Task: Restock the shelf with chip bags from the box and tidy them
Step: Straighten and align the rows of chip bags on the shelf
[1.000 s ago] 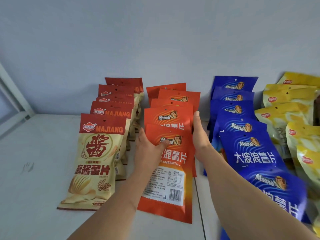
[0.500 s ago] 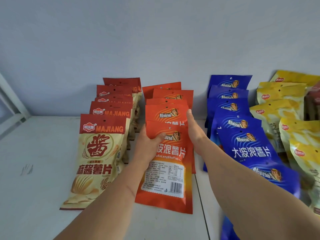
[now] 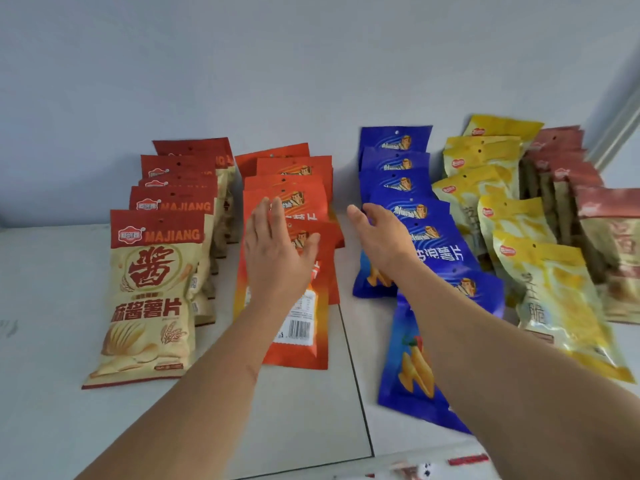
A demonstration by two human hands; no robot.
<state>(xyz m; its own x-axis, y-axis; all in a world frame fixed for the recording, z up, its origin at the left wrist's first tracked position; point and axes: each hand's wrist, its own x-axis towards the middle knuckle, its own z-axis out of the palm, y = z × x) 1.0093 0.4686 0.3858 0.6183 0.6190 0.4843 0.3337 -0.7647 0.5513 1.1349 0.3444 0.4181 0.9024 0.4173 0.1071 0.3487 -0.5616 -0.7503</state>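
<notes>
The orange chip bags (image 3: 291, 237) stand in a row in the middle of the white shelf (image 3: 52, 393), and the left hand (image 3: 277, 251) is spread flat in front of them with straight fingers, maybe just touching the front bag. The right hand (image 3: 381, 233) is open too, its fingers reaching by the blue bags (image 3: 426, 237). Cream and red bags (image 3: 152, 292) fill the left of the frame, yellow bags (image 3: 540, 271) the right.

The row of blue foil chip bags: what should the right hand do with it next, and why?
Probably straighten it. The right hand, open, reaches the row of blue foil chip bags, whose front blue bag lies slanted, while the left hand rests on the orange foil bags.
</notes>
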